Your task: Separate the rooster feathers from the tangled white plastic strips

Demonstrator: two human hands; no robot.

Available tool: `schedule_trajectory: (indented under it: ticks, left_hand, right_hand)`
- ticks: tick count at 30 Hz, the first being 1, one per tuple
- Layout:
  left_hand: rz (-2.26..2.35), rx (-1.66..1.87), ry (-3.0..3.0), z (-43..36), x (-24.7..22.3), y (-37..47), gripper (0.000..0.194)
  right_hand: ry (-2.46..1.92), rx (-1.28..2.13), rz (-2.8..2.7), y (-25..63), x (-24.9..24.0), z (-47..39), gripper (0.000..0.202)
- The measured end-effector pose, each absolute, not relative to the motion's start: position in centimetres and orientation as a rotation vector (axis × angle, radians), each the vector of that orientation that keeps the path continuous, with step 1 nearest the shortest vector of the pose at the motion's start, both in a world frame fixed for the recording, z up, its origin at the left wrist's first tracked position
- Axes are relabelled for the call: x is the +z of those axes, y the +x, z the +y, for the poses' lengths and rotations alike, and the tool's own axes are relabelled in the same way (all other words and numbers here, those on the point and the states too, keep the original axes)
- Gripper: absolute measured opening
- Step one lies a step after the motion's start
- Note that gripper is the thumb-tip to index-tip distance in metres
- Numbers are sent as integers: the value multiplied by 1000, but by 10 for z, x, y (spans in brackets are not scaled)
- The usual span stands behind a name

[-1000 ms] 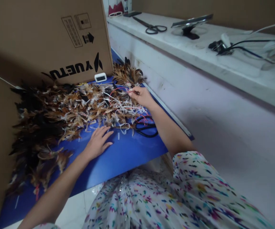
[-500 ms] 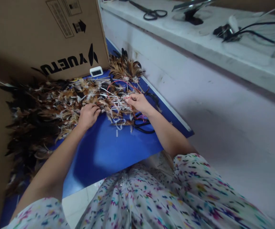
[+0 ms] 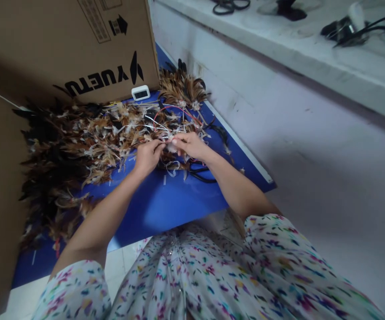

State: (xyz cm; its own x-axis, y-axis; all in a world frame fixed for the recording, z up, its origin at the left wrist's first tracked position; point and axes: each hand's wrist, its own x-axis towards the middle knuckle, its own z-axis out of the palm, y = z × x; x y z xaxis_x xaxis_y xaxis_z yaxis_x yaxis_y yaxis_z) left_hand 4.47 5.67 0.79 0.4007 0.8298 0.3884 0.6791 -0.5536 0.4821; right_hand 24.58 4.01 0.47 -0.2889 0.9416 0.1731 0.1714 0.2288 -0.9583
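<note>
Over the blue tabletop (image 3: 146, 202), my two hands meet fingertip to fingertip. My right hand (image 3: 190, 144) pinches feathers with a white downy tuft (image 3: 171, 147) showing below its fingers. Closed in a pinch at the same tuft is my left hand (image 3: 148, 155); what exactly lies between its fingertips is too small to make out. A thin reddish strand shows between the hands. Just beyond lie white strips (image 3: 161, 126) and a looped red cord (image 3: 175, 106). Brown and black feathers (image 3: 95, 142) spread thickly to the left. Black-handled scissors (image 3: 201, 174) lie partly hidden under my right wrist.
A large cardboard box (image 3: 112, 44) stands behind the feathers, with a small white digital device (image 3: 141, 93) at its foot. A feather bunch (image 3: 184, 86) lies by the wall. On the ledge (image 3: 279, 58) at right are more scissors (image 3: 230, 5) and cables (image 3: 375, 29).
My left hand has moved right, from the feather pile's edge to my right hand's fingertips. My right hand stays nearly in place, still pinching. The view has shifted slightly.
</note>
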Motion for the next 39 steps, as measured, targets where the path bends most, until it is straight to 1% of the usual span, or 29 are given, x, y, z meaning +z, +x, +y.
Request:
schedule_trajectory:
  ticks: [4, 6, 8, 10, 15, 20, 25, 28, 31, 35, 39]
  left_hand:
    - [1436, 870, 2409, 57, 6, 30, 17]
    - [1468, 924, 2477, 57, 6, 25, 23]
    - [1456, 1000, 2548, 55, 9, 25, 30]
    - [1406, 1019, 2602, 52, 13, 29, 29]
    - [1328, 827, 2662, 41, 24, 46, 28]
    - [1433, 841, 2508, 34, 30, 53, 19]
    - [1520, 917, 2105, 31, 27, 54, 12]
    - [1502, 968, 1920, 30, 22, 55, 13]
    - [1527, 943, 1937, 25, 21, 56, 16]
    - [1655, 882, 2059, 14, 26, 56, 16]
    - [1691, 928, 1957, 7, 24, 54, 16]
  right_hand:
    - [-1006, 1317, -1474, 249, 0, 46, 18]
    - [-1025, 1330, -1428, 248, -1, 47, 16]
    - [-1067, 1275, -1453, 246, -1, 46, 15]
    - [-1091, 1182, -1527, 243, 1, 44, 12]
    - [-1097, 1014, -1690, 237, 7, 37, 2]
    - [-1088, 924, -1772, 234, 12, 32, 4]
    - [-1031, 912, -1776, 232, 7, 36, 10]
    - [-1019, 867, -1792, 231, 3, 38, 12]
    - [-1019, 867, -1803, 230, 1, 39, 13]
    - [-1005, 887, -1812, 231, 3, 38, 11]
    - [-1006, 917, -1828, 230, 3, 37, 11]
